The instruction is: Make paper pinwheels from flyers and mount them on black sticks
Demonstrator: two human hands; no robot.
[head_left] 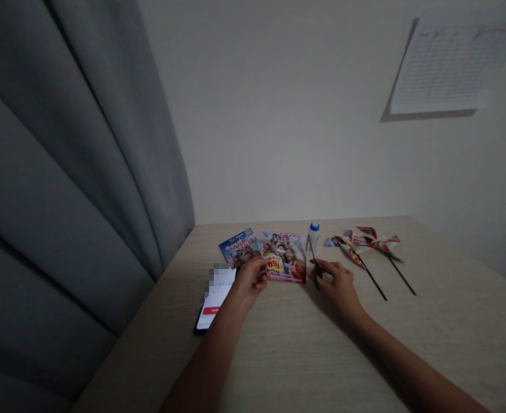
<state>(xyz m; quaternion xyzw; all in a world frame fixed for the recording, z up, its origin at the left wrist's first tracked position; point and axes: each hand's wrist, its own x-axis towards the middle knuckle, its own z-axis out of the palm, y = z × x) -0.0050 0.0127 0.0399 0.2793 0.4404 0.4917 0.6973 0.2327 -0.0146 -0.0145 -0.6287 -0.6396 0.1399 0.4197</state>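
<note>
My left hand [250, 282] is closed on the left edge of a colourful printed flyer [284, 257], which is tilted up from the table. In my right hand [338, 285] is a pair of dark scissors [317, 271], the thin blades pointing up and away just right of the flyer. The fingers partly hide the scissor handles. A second blue printed flyer [239, 245] lies behind my left hand. Beyond the scissors stands a white bottle with a blue cap [314, 234], partly covered by the blades.
Two paper pinwheels on black sticks, a nearer one [348, 249] and a farther one [378, 241], lie on the right of the wooden table [287, 355]. A lit phone [213, 304] lies beside my left forearm. A grey curtain [85, 143] borders the left; a wall stands behind.
</note>
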